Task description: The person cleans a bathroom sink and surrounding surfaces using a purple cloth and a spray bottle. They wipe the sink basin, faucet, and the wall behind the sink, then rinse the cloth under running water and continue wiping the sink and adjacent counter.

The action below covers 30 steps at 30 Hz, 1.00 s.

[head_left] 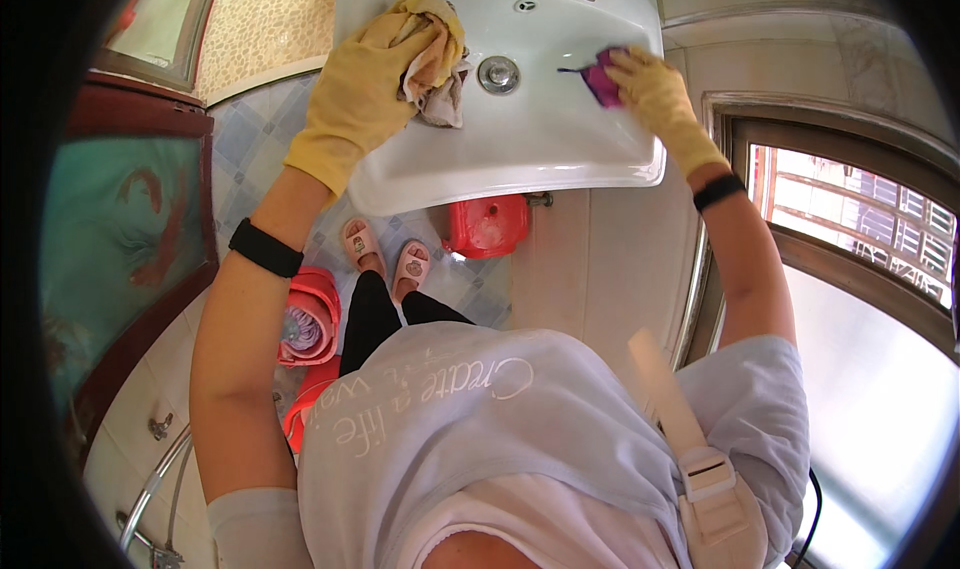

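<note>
I see left hand [362,87] clutching a rag [436,67] at the drain's [498,75] nine o'clock, right hand [650,89] a purple cloth [602,81] at three

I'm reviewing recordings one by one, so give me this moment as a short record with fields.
Left hand: yellow-gloved, holding a bunched pale cloth at the sink's left side
Right hand: yellow-gloved, blurred, holding a purple cloth or sponge
Sink: white; round metal drain between the hands
Below: red tub, pink slippers on the feet
</note>
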Available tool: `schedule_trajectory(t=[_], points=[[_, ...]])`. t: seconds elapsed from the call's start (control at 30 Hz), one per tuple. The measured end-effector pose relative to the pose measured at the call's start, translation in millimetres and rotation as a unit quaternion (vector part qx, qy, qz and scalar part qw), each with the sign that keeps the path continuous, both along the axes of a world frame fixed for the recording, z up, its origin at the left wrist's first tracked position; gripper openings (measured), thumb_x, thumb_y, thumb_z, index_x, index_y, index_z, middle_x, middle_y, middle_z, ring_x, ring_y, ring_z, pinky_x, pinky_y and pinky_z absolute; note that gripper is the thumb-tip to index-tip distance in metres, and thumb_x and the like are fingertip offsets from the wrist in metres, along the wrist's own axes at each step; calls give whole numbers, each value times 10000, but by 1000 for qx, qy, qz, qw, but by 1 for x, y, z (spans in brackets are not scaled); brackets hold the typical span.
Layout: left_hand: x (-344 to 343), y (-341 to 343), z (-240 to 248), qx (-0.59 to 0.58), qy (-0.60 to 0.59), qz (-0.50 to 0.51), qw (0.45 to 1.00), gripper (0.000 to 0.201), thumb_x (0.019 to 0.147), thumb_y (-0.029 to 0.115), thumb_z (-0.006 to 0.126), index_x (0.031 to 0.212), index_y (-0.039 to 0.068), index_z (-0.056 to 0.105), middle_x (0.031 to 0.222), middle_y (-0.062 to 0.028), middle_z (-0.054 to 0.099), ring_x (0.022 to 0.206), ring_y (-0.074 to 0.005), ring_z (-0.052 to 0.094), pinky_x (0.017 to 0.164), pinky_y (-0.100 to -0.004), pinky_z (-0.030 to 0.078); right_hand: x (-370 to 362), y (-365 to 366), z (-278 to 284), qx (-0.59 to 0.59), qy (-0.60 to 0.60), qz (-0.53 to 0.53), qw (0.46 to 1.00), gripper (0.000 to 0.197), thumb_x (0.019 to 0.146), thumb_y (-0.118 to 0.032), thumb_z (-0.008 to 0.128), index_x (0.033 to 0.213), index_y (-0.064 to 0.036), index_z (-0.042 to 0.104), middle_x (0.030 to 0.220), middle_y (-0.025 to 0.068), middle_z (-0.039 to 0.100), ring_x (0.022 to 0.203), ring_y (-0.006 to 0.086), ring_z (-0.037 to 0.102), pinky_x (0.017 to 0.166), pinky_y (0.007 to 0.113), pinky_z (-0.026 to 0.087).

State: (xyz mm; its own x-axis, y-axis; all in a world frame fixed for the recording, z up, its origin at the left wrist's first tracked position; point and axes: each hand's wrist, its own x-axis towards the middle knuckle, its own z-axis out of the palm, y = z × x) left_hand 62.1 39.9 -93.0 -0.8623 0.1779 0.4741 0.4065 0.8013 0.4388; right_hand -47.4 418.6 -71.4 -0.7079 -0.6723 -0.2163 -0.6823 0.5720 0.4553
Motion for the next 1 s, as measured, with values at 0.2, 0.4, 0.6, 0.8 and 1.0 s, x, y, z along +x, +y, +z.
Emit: schedule_trajectory(t=[0.2, 0.4, 0.6, 0.8, 1.0], points=[[0, -3, -1, -1, 4, 7, 1000, 532, 696, 87, 733, 1217, 143, 644, 1227, -120, 594, 1089, -347, 591, 931, -419, 516, 62, 55, 23, -268, -219, -119, 931, 296, 802, 22, 633, 1037, -132, 723, 1141, 38, 688, 1145, 247, 594, 951, 340, 505], [-4, 0, -4, -9, 0, -7, 1000, 589, 656, 109, 777, 1229, 125, 642, 1247, -114, 589, 1104, -346, 581, 957, -409, 502, -56, 49, 22, -380, -192, -331, 842, 356, 839, 66, 580, 1167, -38, 672, 906, 65, 704, 840, 172, 646, 795, 299, 527], [-2, -3, -6, -15, -42, 7, 999, 656, 618, 126, 825, 1245, 108, 633, 1274, -112, 570, 1136, -348, 562, 976, -403, 490, -49, 43, 12, -416, -156, -375, 814, 314, 870, -71, 656, 1184, -65, 677, 841, 97, 711, 727, 165, 650, 663, 314, 526], [-2, 0, -4, -34, -49, 23, 998, 679, 618, 120, 823, 1266, 111, 619, 1287, -108, 561, 1148, -351, 555, 990, -400, 484, 85, 92, -9, -418, -123, -319, 842, 351, 833, -62, 697, 1183, -90, 689, 880, 174, 721, 807, 245, 693, 763, 340, 533], [2, 1, 5, -26, -64, 23, 997, 664, 629, 110, 804, 1265, 104, 617, 1287, -113, 565, 1189, -342, 538, 1004, -394, 478, 37, 44, 25, -393, -149, -410, 809, 314, 827, -68, 698, 1141, -70, 696, 1051, 195, 699, 984, 266, 682, 869, 353, 522]])
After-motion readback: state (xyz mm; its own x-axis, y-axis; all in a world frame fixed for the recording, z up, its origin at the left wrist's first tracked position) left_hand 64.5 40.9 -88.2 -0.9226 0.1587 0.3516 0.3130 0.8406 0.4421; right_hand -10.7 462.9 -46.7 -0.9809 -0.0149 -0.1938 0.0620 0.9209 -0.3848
